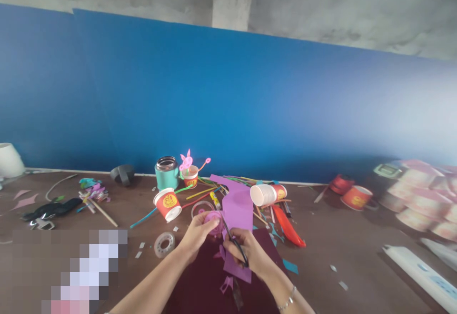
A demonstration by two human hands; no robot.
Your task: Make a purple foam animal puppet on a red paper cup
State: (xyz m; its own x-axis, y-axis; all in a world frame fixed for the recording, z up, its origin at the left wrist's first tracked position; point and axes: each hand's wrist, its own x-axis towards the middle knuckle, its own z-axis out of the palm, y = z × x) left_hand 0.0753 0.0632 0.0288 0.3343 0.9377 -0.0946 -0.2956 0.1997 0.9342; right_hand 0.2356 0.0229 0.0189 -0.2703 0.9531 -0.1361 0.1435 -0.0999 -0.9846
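Observation:
My left hand (199, 230) pinches a round purple paper cutout (213, 224) between thumb and fingers. A pair of scissors (236, 245) is in my right hand (246, 249), its blades pointing up and left beside the cutout. Whether the blades touch the paper I cannot tell. Beneath and behind my hands lies a larger purple paper sheet (238, 204) with a cut, irregular edge. Small purple scraps (226, 284) rest on a dark maroon sheet (200, 285) below my hands.
To the left are a tape roll (164, 245), a tilted red-and-white paper cup (167, 205) and a teal jar (166, 173). A cup with a pink paper figure (186, 161) stands behind. Stacked cups (263, 195), a red plastic piece (288, 227) and a power strip (421, 276) lie rightward.

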